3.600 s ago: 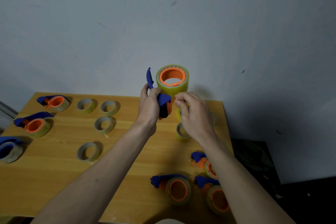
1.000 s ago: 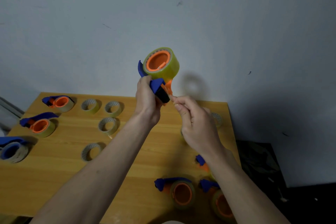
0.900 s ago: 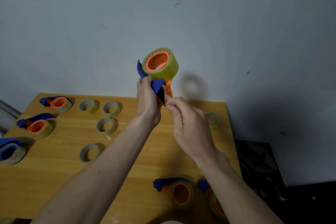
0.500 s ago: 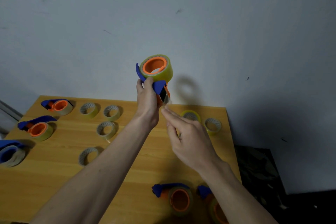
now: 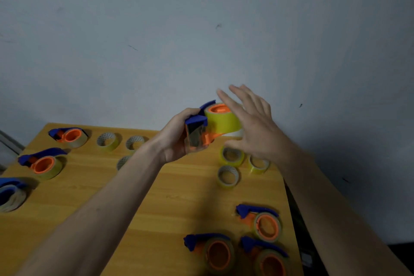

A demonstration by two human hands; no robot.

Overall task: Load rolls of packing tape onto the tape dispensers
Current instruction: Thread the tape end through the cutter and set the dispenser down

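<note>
Lowered since 0.5 s ago, the dispenser [image 5: 199, 129] is now sitting just above the wooden surface [image 5: 179, 197]. Right hand [image 5: 253, 127] is spreading flat beside the yellow tape roll [image 5: 223, 120], gripping nothing. Left hand [image 5: 177, 141] is gripping the dispenser's blue handle. 3 loaded dispensers [image 5: 264, 224] are lying near-right.
</note>
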